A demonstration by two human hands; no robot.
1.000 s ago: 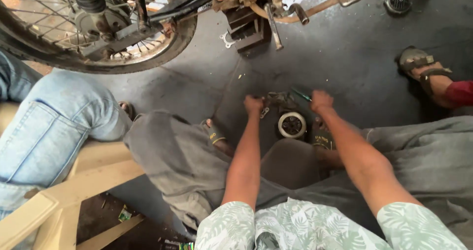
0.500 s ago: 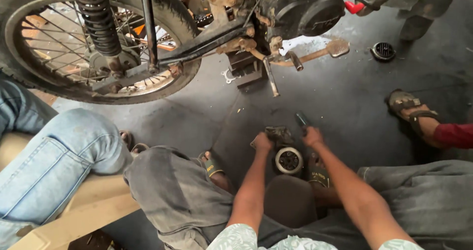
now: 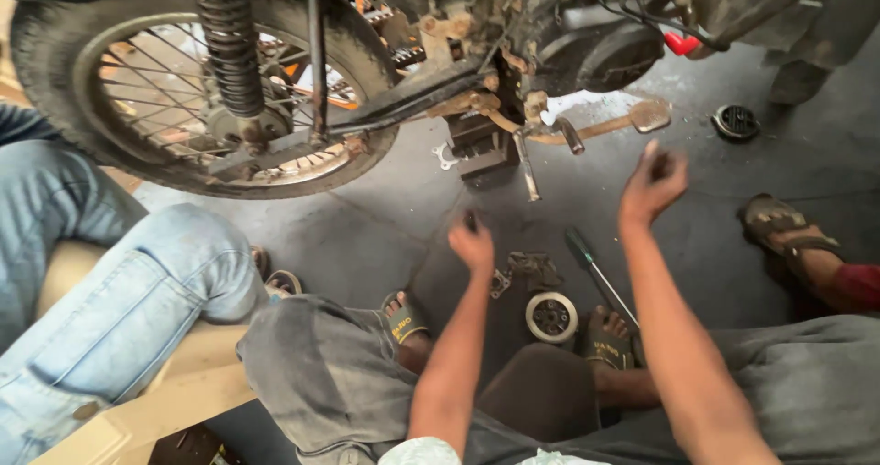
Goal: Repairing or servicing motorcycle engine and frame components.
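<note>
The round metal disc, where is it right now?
In the head view the round metal disc lies on the floor between the person's feet, beside the screwdriver and below the raised right hand.

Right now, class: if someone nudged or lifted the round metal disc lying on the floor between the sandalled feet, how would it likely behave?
The round metal disc looks like solid metal, so probably stiff and heavy for its size. It lies flat, so a push would likely slide it; on edge it could roll. The grimy floor suggests it may be greasy and slippery.
</note>
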